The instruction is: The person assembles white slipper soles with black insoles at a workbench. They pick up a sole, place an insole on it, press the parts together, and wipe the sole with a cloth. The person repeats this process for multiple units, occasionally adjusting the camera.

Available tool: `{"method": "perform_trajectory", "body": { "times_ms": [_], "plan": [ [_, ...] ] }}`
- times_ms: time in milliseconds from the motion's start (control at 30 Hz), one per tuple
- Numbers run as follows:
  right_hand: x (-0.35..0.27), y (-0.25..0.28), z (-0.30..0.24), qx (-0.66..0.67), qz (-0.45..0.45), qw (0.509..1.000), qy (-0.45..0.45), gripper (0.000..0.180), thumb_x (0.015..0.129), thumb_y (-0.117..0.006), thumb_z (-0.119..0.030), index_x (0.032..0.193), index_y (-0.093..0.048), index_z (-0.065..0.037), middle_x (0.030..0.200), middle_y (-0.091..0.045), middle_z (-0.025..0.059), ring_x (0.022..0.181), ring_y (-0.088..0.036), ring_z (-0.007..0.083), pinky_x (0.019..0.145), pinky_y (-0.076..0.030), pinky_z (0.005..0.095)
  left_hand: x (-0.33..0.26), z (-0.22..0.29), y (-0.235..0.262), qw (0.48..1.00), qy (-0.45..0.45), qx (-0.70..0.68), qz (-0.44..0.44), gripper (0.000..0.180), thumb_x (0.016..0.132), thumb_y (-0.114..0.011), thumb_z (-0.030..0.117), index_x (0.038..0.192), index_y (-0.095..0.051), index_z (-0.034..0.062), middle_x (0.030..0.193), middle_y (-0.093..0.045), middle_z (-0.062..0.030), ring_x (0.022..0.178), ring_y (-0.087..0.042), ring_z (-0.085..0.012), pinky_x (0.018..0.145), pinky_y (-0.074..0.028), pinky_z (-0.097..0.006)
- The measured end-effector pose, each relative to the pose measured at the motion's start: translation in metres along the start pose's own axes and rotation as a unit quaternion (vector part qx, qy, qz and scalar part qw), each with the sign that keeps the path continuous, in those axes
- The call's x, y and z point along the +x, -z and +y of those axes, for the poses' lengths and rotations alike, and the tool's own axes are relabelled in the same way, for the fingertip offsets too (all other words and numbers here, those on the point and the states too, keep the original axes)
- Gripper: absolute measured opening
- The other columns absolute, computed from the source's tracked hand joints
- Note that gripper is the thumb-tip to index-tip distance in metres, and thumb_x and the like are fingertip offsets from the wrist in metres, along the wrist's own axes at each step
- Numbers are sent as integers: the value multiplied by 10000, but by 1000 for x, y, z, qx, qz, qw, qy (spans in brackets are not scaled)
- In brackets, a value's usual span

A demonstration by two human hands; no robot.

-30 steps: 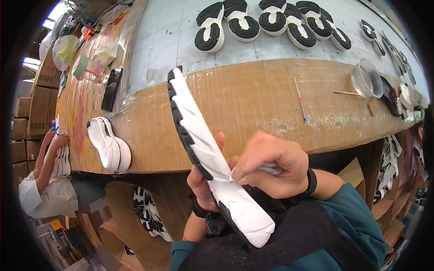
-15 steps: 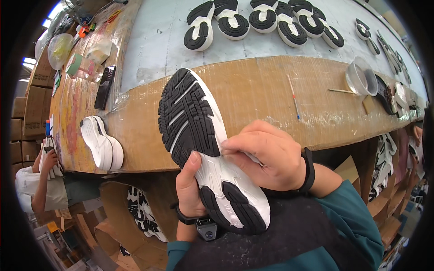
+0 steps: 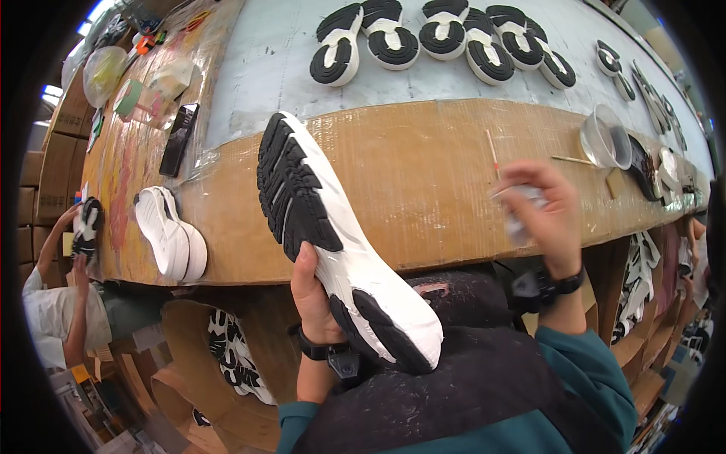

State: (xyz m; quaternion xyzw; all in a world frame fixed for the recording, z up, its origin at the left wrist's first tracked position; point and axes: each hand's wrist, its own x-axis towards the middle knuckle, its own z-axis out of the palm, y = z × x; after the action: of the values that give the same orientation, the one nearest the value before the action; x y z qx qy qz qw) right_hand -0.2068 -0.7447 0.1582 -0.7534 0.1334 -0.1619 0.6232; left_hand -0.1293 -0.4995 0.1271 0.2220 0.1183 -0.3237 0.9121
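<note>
A shoe sole [image 3: 359,257], white midsole with black tread pads, is tilted with its tread to the left. My left hand [image 3: 316,303] grips it around the narrow middle, thumb on the tread side. The sole's lower end lies against my dark apron [image 3: 454,378]. Away from the sole, over the front edge of the bench, my right hand [image 3: 550,216] is raised with bent fingers. A whitish crumpled piece [image 3: 522,216], perhaps cloth, shows in those fingers, blurred. Beside the fingertips lies a thin stick [image 3: 492,147] with a red band, partly covered by them.
Several black-and-white soles [image 3: 393,45] lie across the pale far table. Two white soles [image 3: 170,234] lean together on the left, below a phone [image 3: 179,140] and a jar [image 3: 136,102]. A clear tub [image 3: 605,136] stands right. A box [image 3: 189,333] holds shoe parts; a co-worker [image 3: 68,303] works at left.
My right hand has left the sole's side and moved right and up over the bench, the whitish piece now visible in it. My left hand has turned the sole, showing more white side wall.
</note>
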Motion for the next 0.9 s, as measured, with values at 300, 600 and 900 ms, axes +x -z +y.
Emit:
{"method": "perform_trajectory", "body": {
  "times_ms": [300,600,900],
  "plan": [
    [-7,88,53,-494,196,847,21,299,749,-619,-127,999,-550,23,1096,-538,182,1023,-499,330,860,-392,352,15,18,7,994,-94,-15,62,548,800,-499,506,1236,-425,182,680,-521,-117,508,-548,-189,414,-475,-284],
    [-3,91,58,-408,214,887,-30,296,787,-599,-180,1044,-575,-35,1007,-604,111,922,-568,209,767,-434,310,-27,72,17,979,-199,-43,-18,446,829,-488,448,1064,-548,74,907,-622,-98,793,-602,-211,716,-508,-336],
    [12,38,7,-364,147,919,38,235,789,-591,-120,997,-580,-12,907,-615,93,787,-576,151,671,-451,261,-172,193,117,698,-688,-152,-132,479,833,-429,274,1204,-408,-28,1246,-449,-135,1115,-446,-323,959,-345,-480]
  ]
}}
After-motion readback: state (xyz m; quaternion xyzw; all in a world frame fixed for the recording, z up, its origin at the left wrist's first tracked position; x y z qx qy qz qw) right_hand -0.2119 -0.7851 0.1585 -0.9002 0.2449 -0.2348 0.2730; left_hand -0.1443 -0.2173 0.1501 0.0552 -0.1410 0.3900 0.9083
